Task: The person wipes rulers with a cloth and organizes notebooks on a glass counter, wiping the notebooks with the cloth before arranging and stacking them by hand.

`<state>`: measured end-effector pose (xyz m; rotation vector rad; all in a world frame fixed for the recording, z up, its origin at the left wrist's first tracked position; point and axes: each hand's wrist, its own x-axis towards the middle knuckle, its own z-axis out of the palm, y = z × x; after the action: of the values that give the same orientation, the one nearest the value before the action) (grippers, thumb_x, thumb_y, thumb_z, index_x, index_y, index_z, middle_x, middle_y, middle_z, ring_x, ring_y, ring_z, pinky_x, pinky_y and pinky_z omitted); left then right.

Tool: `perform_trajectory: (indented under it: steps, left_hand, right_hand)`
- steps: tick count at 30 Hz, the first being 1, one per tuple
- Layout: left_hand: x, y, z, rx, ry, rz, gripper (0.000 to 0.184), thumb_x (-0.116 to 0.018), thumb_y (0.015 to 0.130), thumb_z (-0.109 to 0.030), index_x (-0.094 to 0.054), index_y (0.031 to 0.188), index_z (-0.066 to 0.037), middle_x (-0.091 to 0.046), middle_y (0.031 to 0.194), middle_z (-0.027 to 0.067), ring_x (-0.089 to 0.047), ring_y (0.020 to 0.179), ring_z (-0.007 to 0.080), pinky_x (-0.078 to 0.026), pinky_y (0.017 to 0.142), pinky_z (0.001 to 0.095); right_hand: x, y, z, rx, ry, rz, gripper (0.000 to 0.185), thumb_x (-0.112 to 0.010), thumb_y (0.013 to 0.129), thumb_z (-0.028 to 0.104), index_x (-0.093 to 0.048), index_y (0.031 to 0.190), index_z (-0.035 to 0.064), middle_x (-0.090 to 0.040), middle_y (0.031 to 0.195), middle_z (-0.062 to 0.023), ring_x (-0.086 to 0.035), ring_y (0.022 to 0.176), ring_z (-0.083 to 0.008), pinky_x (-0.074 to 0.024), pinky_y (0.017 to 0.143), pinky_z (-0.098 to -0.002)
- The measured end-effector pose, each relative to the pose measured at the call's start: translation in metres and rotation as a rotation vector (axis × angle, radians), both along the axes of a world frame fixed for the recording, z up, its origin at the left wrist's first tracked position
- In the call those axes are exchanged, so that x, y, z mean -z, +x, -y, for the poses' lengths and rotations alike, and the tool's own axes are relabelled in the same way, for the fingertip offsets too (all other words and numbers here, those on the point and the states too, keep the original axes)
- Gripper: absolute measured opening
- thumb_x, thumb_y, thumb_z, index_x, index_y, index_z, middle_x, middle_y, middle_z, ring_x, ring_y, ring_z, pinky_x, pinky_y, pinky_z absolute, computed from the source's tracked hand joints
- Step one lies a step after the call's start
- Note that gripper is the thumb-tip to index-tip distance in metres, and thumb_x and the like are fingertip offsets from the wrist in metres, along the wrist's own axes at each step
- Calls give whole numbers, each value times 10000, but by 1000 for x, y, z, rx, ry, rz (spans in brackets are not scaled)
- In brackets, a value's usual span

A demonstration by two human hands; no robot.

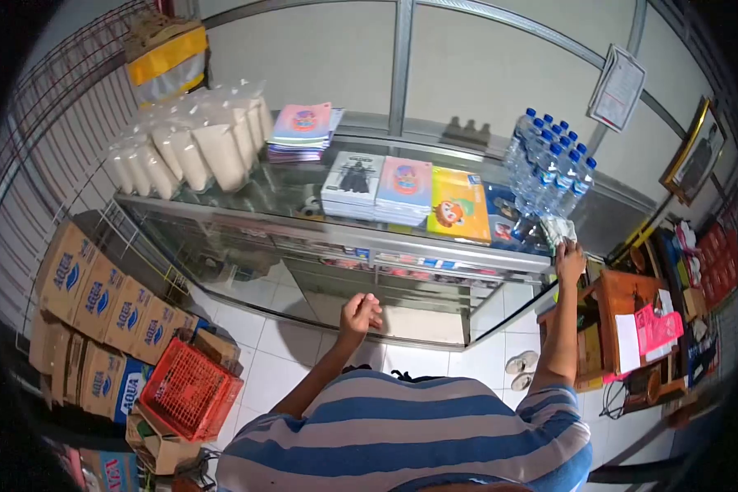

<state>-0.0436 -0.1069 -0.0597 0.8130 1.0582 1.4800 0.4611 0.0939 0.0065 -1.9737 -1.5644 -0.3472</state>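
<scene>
My right hand reaches to the right end of the glass counter, its fingers closed on a crumpled white and green cloth. Just behind that cloth stand several clear water bottles with blue caps, grouped together. My left hand hangs in the air in front of the counter, fingers loosely bent and holding nothing. On the glass top lie a yellow book with a cartoon cover, a pink and blue stack of books and a white stack of books with a dark figure.
Bags of white contents and another book stack stand at the counter's left. AQUA cartons and a red crate fill the left floor. A wooden desk stands right, with sandals nearby.
</scene>
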Motion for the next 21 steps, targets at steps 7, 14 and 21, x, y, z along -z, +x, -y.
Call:
perform_trajectory:
  steps: [7,14,21]
  left_hand:
    - [-19,-54,11,-77,-121,-123,213,-545,947,-224,-574,952,-13,-599,764,78,-553,524,135,-471,484,249]
    - [-56,-97,-46,-163,112,-45,194,-540,946,-199,-577,938,-8,-604,758,84,-548,537,136,-474,498,252]
    - [-131,-155,-129,-120,445,-690,136,-583,911,-129,-609,870,-2,-594,743,48,-508,555,130,-417,503,258]
  right_hand:
    - [0,-114,9,-138,-18,-83,451,-563,844,385,-628,1075,3,-547,1161,-251,-523,1003,-417,-427,883,-487]
    - [-9,-250,-10,-291,-115,-114,570,-601,809,465,-588,1124,-10,-474,1250,-269,-480,1032,-454,-401,928,-491]
    - [-17,-402,-50,-535,-201,131,678,-469,824,639,-505,1374,244,-365,1445,-218,-384,1193,-483,-255,1015,-583]
